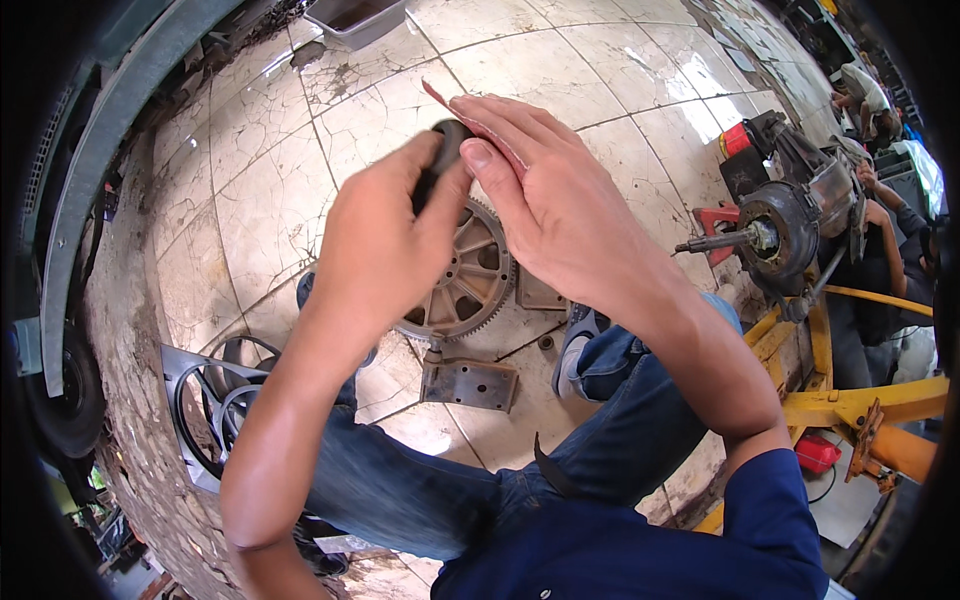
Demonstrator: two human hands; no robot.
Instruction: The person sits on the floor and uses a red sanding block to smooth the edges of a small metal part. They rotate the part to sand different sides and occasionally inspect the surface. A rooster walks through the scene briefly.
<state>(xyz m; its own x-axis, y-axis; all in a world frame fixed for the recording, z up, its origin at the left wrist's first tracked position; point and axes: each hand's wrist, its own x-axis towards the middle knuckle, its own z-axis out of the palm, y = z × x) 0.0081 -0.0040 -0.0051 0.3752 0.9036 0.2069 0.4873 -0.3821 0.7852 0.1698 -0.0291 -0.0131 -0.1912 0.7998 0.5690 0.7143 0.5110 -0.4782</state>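
Observation:
My left hand (380, 235) is closed round a dark, rounded part (452, 133), mostly hidden by the fingers. Flat fingers of my right hand (560, 190) back a reddish sheet that looks like sandpaper (484, 128), its thumb folded over the near side. The sheet's edge lies against or right beside the dark part. Below both hands, a toothed flywheel (478, 300) lies on the tiles, partly covered by my left arm. A metal bracket (470, 385) is between my feet, and a flat metal piece (540, 293) sits by the flywheel's right side.
A grey basin (358, 25) stands at the far edge. On the right, a greasy shaft-and-hub assembly (780, 235) sits near a yellow frame (860, 400). Another person's arm (890, 240) reaches in there. Dark rings and a metal sheet (185, 365) lie at left.

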